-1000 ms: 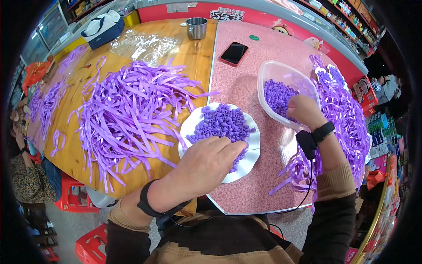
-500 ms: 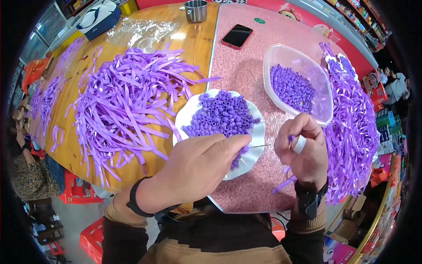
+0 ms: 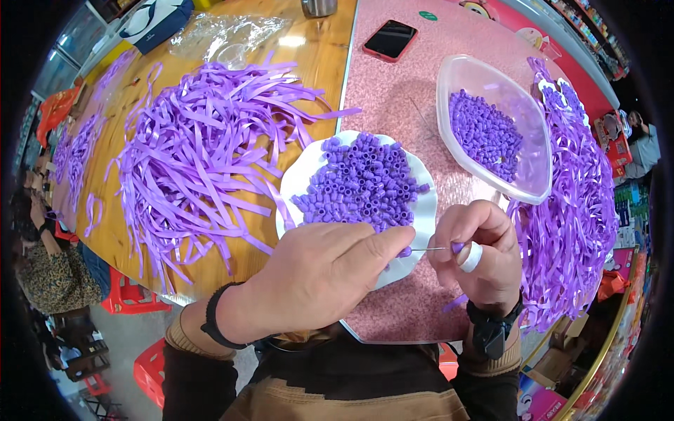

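Observation:
My left hand (image 3: 319, 274) is closed, its fingertips around a thin metal needle (image 3: 430, 249) that points toward my right hand. A purple bead (image 3: 405, 251) shows at the left fingertips; whether it is on the needle I cannot tell. My right hand (image 3: 484, 256) is closed in a pinch, with a small purple bead (image 3: 457, 248) at the needle's far end. A white band (image 3: 472, 257) wraps a right finger. Under and beyond my left hand, a white scalloped plate (image 3: 426, 165) holds a heap of purple beads (image 3: 361, 179).
A clear plastic tub (image 3: 537, 184) of purple beads stands beyond my right hand. Purple ribbons pile up at left (image 3: 189, 161) and right (image 3: 572, 224). A phone (image 3: 390, 40), metal cup (image 3: 319, 7) and clear plastic bag (image 3: 228, 35) lie farther off.
My hands have come closer together, the right one lower. The needle's far end now meets the bead at my right fingers, where a gap showed before. The view has shifted slightly.

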Tool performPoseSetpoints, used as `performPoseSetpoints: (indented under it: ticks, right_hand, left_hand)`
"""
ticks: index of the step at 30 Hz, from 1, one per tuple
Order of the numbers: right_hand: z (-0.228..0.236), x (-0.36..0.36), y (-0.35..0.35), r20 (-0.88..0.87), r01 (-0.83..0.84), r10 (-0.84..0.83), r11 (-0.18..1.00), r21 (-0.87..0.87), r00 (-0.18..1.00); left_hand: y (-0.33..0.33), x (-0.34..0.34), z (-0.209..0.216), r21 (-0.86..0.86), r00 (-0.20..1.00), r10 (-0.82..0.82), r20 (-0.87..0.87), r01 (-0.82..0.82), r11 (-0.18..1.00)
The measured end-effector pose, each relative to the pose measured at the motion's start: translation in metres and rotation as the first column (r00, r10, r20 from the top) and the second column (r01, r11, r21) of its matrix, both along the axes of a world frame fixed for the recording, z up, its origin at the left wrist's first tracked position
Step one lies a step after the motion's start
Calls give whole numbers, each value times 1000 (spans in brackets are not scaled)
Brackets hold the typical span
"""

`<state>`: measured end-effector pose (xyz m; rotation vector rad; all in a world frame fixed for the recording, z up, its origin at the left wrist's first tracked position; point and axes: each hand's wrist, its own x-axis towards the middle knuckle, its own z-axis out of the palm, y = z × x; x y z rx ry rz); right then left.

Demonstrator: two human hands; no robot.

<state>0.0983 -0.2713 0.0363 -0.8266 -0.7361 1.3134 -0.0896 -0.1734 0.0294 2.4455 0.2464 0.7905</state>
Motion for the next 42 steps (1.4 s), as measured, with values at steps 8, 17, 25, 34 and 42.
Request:
performPoseSetpoints:
  ticks: [8, 17, 25, 34, 42]
  right_hand:
    - [-1, -1, -2, 86, 26, -27, 999, 22, 996]
    - [-2, 3, -4, 185, 9, -9, 1000, 2, 983]
    - [3, 6, -6, 275, 9, -1, 1000, -29, 961]
    - [1, 10, -2, 728, 17, -106, 992, 128, 677]
    - [-1, 6, 0, 805, -3, -148, 983, 183, 575]
  left_hand:
    - [-1, 0, 1, 9, 1000, -4, 8, 4, 1000]
    - [0, 0, -3, 37, 1000, -4, 0, 4, 999]
    - [0, -1, -2, 53, 998, -3, -57, 6, 999]
    - [0, -2, 2, 162, 986, 48, -162, -21, 986]
    - [0, -1, -5, 119, 986, 30, -164, -10, 993]
